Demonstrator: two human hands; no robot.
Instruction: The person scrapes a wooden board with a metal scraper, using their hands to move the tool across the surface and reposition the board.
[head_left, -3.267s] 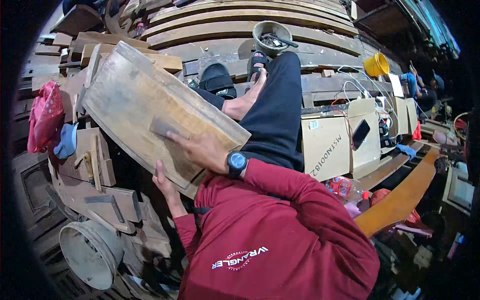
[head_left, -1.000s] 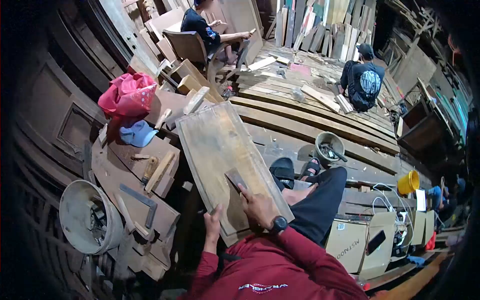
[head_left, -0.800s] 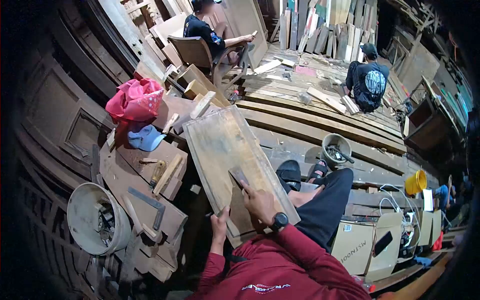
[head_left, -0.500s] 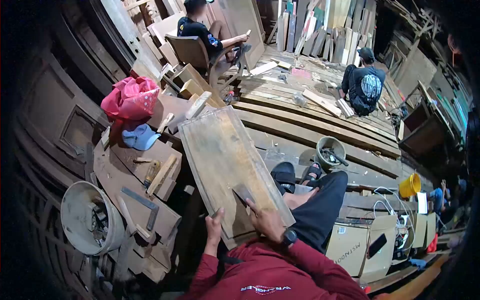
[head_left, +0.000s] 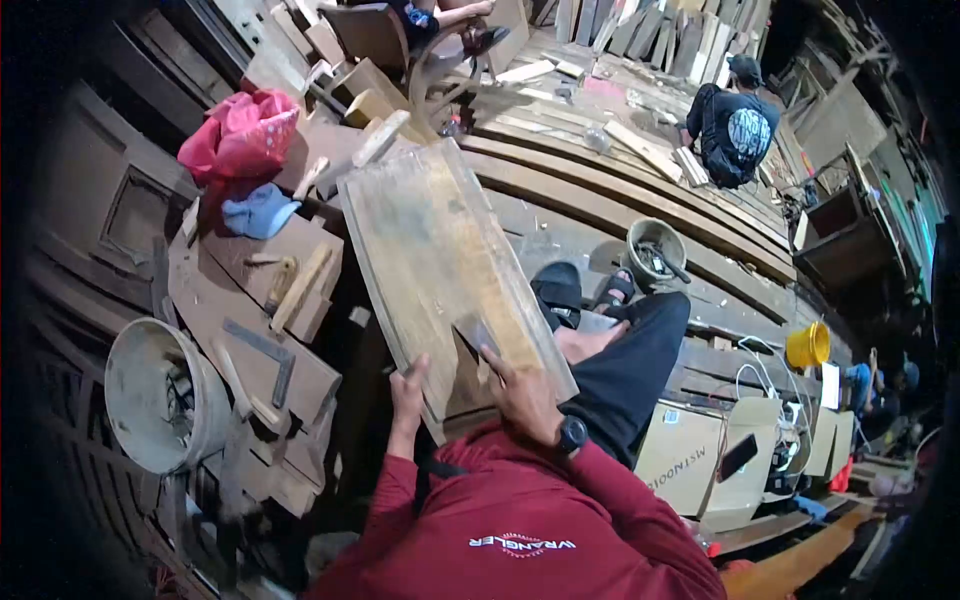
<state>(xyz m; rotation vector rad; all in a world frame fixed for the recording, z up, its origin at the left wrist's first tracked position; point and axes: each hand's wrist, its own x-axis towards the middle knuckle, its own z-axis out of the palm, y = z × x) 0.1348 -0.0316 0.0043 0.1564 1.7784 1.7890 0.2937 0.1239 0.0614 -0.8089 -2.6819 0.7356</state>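
Note:
A rectangular wooden panel (head_left: pixel 430 240) with a raised border and dark stains lies tilted across my lap. My left hand (head_left: pixel 408 395) grips its near left edge, the thumb lying over the top face. In my right hand (head_left: pixel 528 400) is a putty knife (head_left: pixel 470 334), its flat metal blade against the panel's face. The index finger stretches along the blade, and the palm hides the handle. Around the blade, the wood shows a darker patch on the near side.
On the bench at left are a metal square (head_left: pixel 282 372), a wood-handled tool (head_left: pixel 280 282), a blue cap (head_left: pixel 260 210) and a pink bag (head_left: pixel 240 135). Buckets stand at left (head_left: pixel 205 420) and right (head_left: pixel 682 240). A phone (head_left: pixel 738 457) lies on cardboard. Two people sit farther back.
The head view has tipped downward, so the scene sits higher and slightly left. Both hands keep their holds, and the blade stays on nearly the same part of the panel.

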